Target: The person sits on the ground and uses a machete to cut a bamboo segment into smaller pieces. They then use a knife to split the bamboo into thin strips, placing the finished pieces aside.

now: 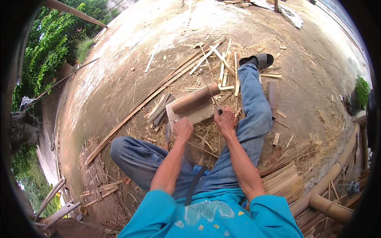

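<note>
turquoise shirt [234,224] with pale print [223,210], faded blue jeans [254,105], dark sandal [264,61]

Before you, a smooth brown bamboo section [193,100] lies slantwise on a pale block [203,115], its right end farther from you; a slender-bladed hand tool [214,101], dark handle [219,112] toward you, crosses near that end.

The brown cylinder [194,100] at centre looks like smooth, matt wood, the block [202,114] under it like rough stone; the bladed tool [214,100] shows thin metal. Pale strips [222,68] at upper centre are raw wood. The jeans [254,104] are faded denim, the shirt [160,206] matt cloth. The pole [329,208] at lower right is smooth bamboo.
</note>
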The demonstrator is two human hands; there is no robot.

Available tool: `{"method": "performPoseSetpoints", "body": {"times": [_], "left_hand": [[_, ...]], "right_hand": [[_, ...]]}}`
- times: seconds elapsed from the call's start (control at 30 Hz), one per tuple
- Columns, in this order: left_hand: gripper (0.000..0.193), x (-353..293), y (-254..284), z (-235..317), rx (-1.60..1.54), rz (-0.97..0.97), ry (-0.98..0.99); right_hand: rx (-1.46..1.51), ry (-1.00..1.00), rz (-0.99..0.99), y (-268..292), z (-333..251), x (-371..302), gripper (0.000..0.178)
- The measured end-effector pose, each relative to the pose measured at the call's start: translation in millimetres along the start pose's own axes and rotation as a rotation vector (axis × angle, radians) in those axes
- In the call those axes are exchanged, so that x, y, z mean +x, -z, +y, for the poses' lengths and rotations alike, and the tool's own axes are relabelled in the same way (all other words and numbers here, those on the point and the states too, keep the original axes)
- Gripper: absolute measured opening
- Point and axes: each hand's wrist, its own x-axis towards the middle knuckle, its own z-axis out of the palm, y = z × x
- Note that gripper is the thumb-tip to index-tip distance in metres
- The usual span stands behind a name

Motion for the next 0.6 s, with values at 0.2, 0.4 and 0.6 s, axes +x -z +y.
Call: {"method": "performPoseSetpoints", "body": {"times": [0.2, 0.4, 0.6], "left_hand": [[0.031, -40, -143, -104, 0.022, 0.070, -0.398], [0.026, -34, -128, -65, 0.355, 0.009, -0.567], [0.015, -44, -116, -47, 0.054, 0.137, -0.762]], "right_hand": [[0.089, -0.042, -0.055, -1, -13, -14, 0.028], [0.067, -0.039, -0.023, -6, 4, -7, 0.028], [0.067, -0.022, -0.038, -9, 3, -8, 0.026]]}}
